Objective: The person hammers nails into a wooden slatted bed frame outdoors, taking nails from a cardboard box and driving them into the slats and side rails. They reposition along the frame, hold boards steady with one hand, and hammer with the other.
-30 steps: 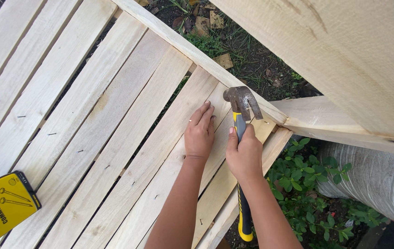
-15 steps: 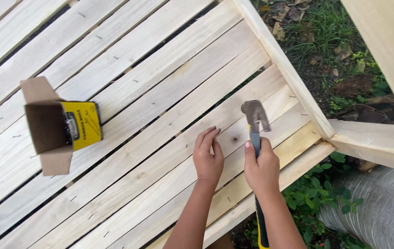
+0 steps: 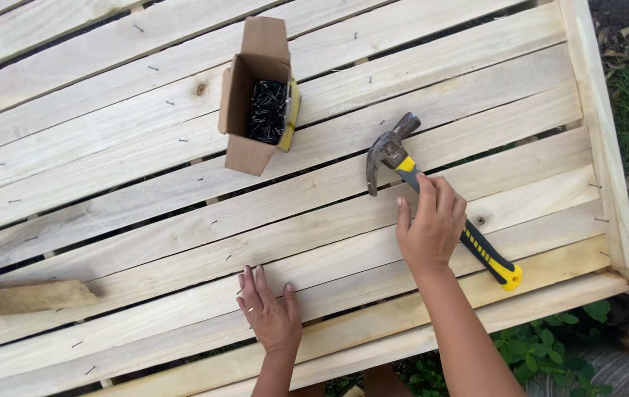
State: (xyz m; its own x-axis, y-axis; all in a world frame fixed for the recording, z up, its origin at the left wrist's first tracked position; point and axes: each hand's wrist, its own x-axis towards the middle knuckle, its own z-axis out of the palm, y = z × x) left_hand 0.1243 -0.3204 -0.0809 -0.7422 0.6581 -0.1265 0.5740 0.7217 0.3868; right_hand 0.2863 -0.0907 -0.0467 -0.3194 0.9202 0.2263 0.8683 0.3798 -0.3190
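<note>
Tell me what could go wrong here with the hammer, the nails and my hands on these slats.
Nails stand only partly driven across the slats, some close to the left hand lying flat on the wood; it could snag on one. The right hand grips the hammer close to its head, which may give less control. The open nail box lies on its side on sloping slats and could spill.

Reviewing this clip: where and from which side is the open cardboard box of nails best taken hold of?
Probably by the box's two long side walls, coming from above. It lies on the wooden slats with its open face up and flaps spread, nails loose inside, so a level pinch across the walls, not the flaps, looks least likely to spill them.
</note>
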